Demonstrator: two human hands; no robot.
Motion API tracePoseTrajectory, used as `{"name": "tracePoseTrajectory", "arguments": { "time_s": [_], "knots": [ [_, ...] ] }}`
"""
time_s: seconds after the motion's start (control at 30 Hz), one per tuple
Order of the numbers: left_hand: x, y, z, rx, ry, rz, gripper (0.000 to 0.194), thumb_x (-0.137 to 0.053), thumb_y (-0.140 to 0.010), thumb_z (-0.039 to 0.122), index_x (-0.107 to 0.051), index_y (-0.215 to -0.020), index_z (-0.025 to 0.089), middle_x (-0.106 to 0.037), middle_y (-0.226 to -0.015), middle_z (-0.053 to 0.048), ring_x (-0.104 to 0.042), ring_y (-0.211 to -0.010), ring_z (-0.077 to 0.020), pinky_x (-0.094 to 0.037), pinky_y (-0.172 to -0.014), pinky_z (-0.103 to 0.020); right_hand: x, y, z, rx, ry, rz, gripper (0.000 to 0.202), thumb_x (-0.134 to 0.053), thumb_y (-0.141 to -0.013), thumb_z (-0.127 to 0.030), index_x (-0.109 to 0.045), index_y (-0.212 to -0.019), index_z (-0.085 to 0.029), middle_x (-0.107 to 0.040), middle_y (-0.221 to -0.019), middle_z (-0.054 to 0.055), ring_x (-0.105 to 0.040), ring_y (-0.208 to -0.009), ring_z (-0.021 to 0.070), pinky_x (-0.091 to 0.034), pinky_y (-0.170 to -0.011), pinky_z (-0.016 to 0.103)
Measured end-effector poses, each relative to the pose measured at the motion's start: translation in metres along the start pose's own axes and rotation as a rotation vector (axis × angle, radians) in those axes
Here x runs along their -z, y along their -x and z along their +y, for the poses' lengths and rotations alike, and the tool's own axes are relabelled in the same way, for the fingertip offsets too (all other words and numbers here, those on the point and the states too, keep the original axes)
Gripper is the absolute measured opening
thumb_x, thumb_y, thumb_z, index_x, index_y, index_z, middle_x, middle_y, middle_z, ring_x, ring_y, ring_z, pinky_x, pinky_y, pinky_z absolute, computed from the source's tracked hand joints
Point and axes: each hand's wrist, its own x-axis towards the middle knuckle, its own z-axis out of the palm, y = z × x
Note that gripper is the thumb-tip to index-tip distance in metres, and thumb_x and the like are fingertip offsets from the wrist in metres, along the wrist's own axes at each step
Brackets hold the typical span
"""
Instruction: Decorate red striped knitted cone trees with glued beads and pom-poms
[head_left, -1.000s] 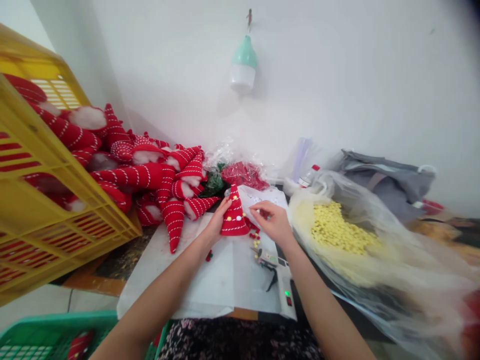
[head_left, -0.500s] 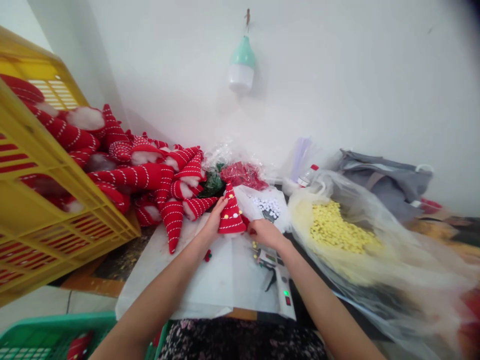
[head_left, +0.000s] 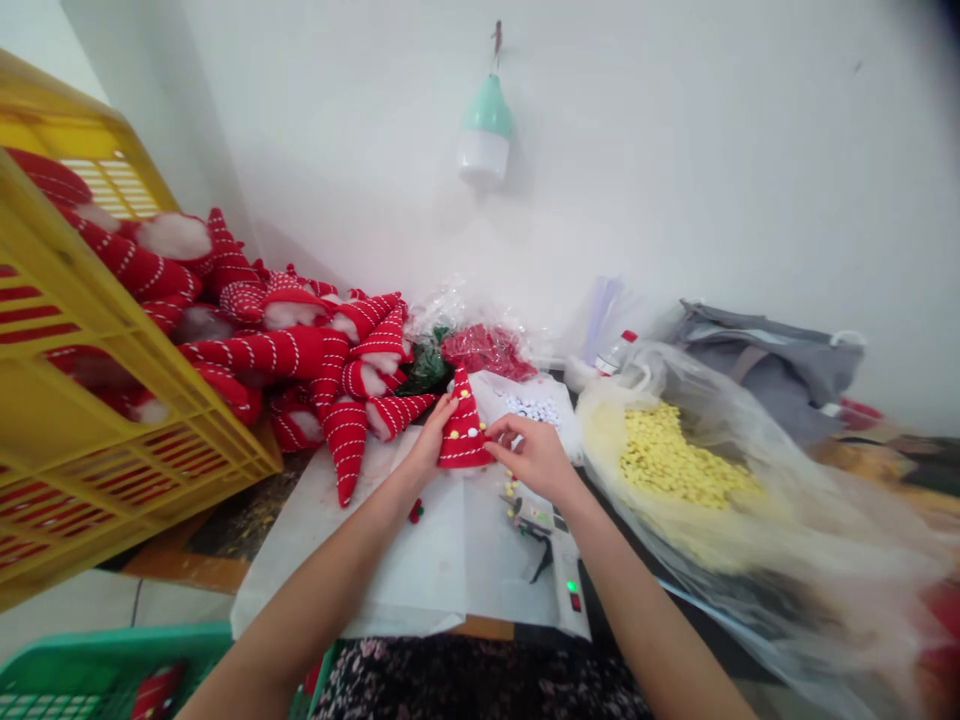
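Note:
A red cone-shaped stuffed hat [head_left: 463,440] with white stitched lines and small yellow and white pompoms stands on white paper [head_left: 420,580]. My left hand [head_left: 431,435] grips its left side. The fingers of my right hand [head_left: 529,452] are pinched together at its lower right side; whatever they hold is too small or hidden to name. Just below the right hand lies a glue gun [head_left: 562,580] with a green light on its handle. A few yellow pompoms [head_left: 511,488] are by its nozzle, and red and green ones [head_left: 416,511] lie on the paper.
Many similar red cones [head_left: 292,350] are heaped at left, spilling from a tipped yellow crate [head_left: 82,420]. White pompoms [head_left: 538,408] lie behind my right hand. At right is a plastic bag of yellow pompoms [head_left: 675,460]. A green basket [head_left: 112,650] is at lower left.
My right hand has moved up slightly and its pinched fingers have come to the lower right side of the hat. The left hand keeps its grip.

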Motion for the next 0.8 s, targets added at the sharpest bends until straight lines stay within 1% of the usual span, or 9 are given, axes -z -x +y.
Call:
{"name": "tracePoseTrajectory", "arguments": {
  "time_s": [0.1, 0.2, 0.33, 0.43, 0.5, 0.53, 0.6, 0.67, 0.8],
  "knots": [
    [-0.003, 0.002, 0.001, -0.015, 0.009, -0.022, 0.026, -0.075, -0.084, 0.024, -0.066, -0.108, 0.022, -0.078, -0.103, -0.006, -0.075, -0.1, -0.0287, -0.061, -0.087, -0.038, -0.012, 0.004, -0.005, 0.1, 0.104, 0.0, 0.006, -0.071, -0.086, -0.015, -0.072, -0.09, -0.019, -0.074, -0.084, 0.002, -0.066, -0.07, 0.0154, -0.051, -0.069, 0.027],
    [-0.005, 0.003, 0.003, -0.03, 0.025, -0.025, 0.019, -0.073, -0.083, 0.021, -0.067, -0.101, 0.022, -0.078, -0.1, -0.006, -0.074, -0.101, -0.0286, -0.061, -0.086, -0.037, -0.024, 0.008, -0.002, 0.164, 0.203, -0.018, 0.007, -0.068, -0.089, -0.013, -0.073, -0.089, -0.018, -0.074, -0.09, 0.006, -0.068, -0.078, 0.018, -0.052, -0.073, 0.029],
    [-0.005, 0.003, 0.002, -0.035, 0.034, -0.013, 0.016, -0.074, -0.083, 0.021, -0.068, -0.097, 0.024, -0.078, -0.097, -0.004, -0.074, -0.101, -0.0281, -0.061, -0.086, -0.037, -0.028, 0.01, 0.006, 0.209, 0.151, -0.001, 0.015, -0.063, -0.095, -0.018, -0.077, -0.092, -0.019, -0.075, -0.097, 0.008, -0.071, -0.082, 0.0189, -0.055, -0.074, 0.03],
    [-0.004, 0.003, 0.002, -0.02, 0.056, 0.008, 0.018, -0.074, -0.084, 0.022, -0.068, -0.1, 0.025, -0.078, -0.097, -0.004, -0.075, -0.097, -0.0274, -0.062, -0.085, -0.039, -0.015, 0.006, 0.019, 0.116, 0.06, 0.135, 0.019, -0.062, -0.097, -0.029, -0.08, -0.097, -0.021, -0.077, -0.095, 0.008, -0.072, -0.082, 0.0196, -0.057, -0.074, 0.03],
    [-0.005, 0.003, 0.004, 0.002, 0.084, 0.04, 0.019, -0.074, -0.085, 0.023, -0.068, -0.104, 0.024, -0.078, -0.096, -0.004, -0.076, -0.093, -0.0267, -0.062, -0.084, -0.039, -0.003, -0.001, 0.034, -0.024, 0.11, 0.214, 0.021, -0.062, -0.095, -0.031, -0.08, -0.097, -0.02, -0.079, -0.095, 0.008, -0.072, -0.08, 0.0208, -0.058, -0.074, 0.032],
    [-0.005, 0.003, 0.007, 0.016, 0.104, 0.056, 0.018, -0.073, -0.086, 0.024, -0.068, -0.104, 0.023, -0.078, -0.095, -0.005, -0.076, -0.091, -0.0266, -0.062, -0.084, -0.039, 0.002, -0.004, 0.042, -0.087, 0.156, 0.218, 0.021, -0.062, -0.093, -0.03, -0.08, -0.096, -0.02, -0.079, -0.095, 0.008, -0.072, -0.078, 0.0212, -0.059, -0.074, 0.034],
    [-0.006, 0.003, 0.015, 0.037, 0.163, 0.083, 0.015, -0.071, -0.088, 0.028, -0.069, -0.1, 0.019, -0.077, -0.09, -0.006, -0.076, -0.086, -0.0265, -0.063, -0.082, -0.039, 0.007, -0.011, 0.057, -0.147, 0.216, 0.152, 0.018, -0.063, -0.088, -0.023, -0.08, -0.09, -0.019, -0.08, -0.09, 0.007, -0.073, -0.073, 0.0215, -0.059, -0.074, 0.036],
    [-0.005, 0.001, 0.027, 0.025, 0.241, 0.096, 0.014, -0.067, -0.09, 0.031, -0.069, -0.095, 0.017, -0.076, -0.085, -0.007, -0.076, -0.082, -0.0258, -0.063, -0.08, -0.039, 0.004, -0.016, 0.066, -0.135, 0.229, 0.038, 0.016, -0.065, -0.084, -0.016, -0.08, -0.085, -0.02, -0.08, -0.084, 0.005, -0.074, -0.072, 0.0211, -0.059, -0.075, 0.034],
    [0.007, -0.004, 0.051, -0.05, 0.343, 0.1, 0.02, -0.059, -0.096, 0.034, -0.068, -0.091, 0.017, -0.074, -0.078, -0.005, -0.072, -0.07, -0.0208, -0.062, -0.074, -0.034, -0.021, -0.027, 0.065, -0.067, 0.246, -0.171, 0.022, -0.065, -0.081, -0.007, -0.081, -0.087, -0.021, -0.081, -0.087, 0.003, -0.075, -0.077, 0.0196, -0.058, -0.08, 0.032]
  ]
}}
